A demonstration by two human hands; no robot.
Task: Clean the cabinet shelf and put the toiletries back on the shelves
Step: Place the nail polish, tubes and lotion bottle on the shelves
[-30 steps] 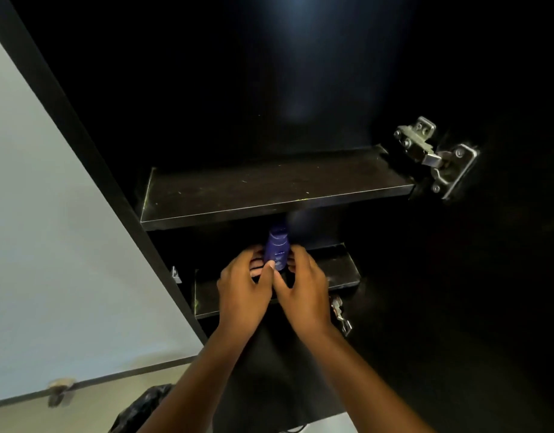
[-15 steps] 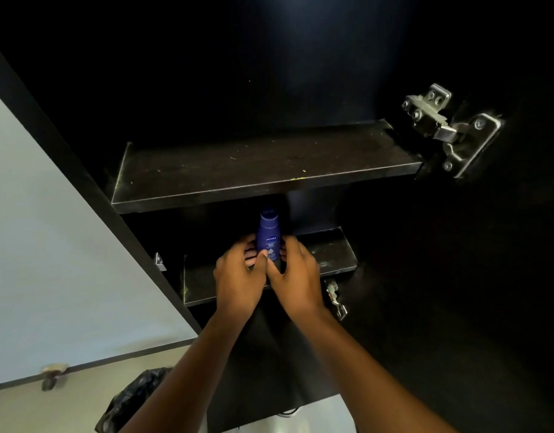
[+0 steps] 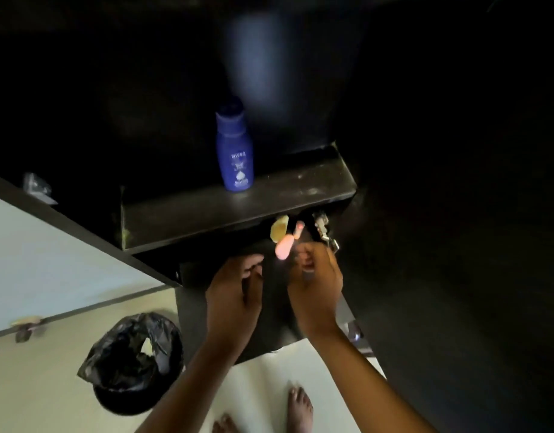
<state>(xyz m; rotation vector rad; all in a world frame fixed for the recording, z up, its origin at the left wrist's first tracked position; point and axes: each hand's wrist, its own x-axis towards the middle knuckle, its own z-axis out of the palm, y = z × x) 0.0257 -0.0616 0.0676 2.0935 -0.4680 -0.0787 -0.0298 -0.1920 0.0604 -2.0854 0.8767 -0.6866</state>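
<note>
Reaching: both hands are working low, under the front edge of the shelf point(image 3: 238, 210), where smaller toiletries are waiting.
Right hand point(image 3: 316, 276): its fingers are curling round a pink bottle point(image 3: 283, 246), pinching it near the base; a guess is that it is gripping there so the bottle can go up onto a shelf upright.
Left hand point(image 3: 235, 292): its fingers are loosely curled and nothing is showing in them; it is hovering just beside the right hand, probably ready to steady or take the next item.
Yellow item point(image 3: 278, 231): it is sitting just beside the pink bottle's top, too blurred to name, and I cannot tell whether the right hand is holding it too.
Blue lotion bottle point(image 3: 235, 151): it is standing upright and alone on the shelf, back from the front edge, label facing out; that placing seems to be leaving room in front and to the right for more bottles.
Hinge point(image 3: 324, 228): it is showing just beside the right hand's fingers, so the lift may need care.
Bin point(image 3: 135, 360): lined with a black bag, it is standing on the floor to the left, well apart from the hands.
Change from half a second ago: both hands were cupping the blue bottle on the shelf; now they are off it and lower, the right one holding the pink bottle, and the view is tilting further down, bringing bin and bare feet into sight.
Progress: one toiletry is back; more are still to go up.
</note>
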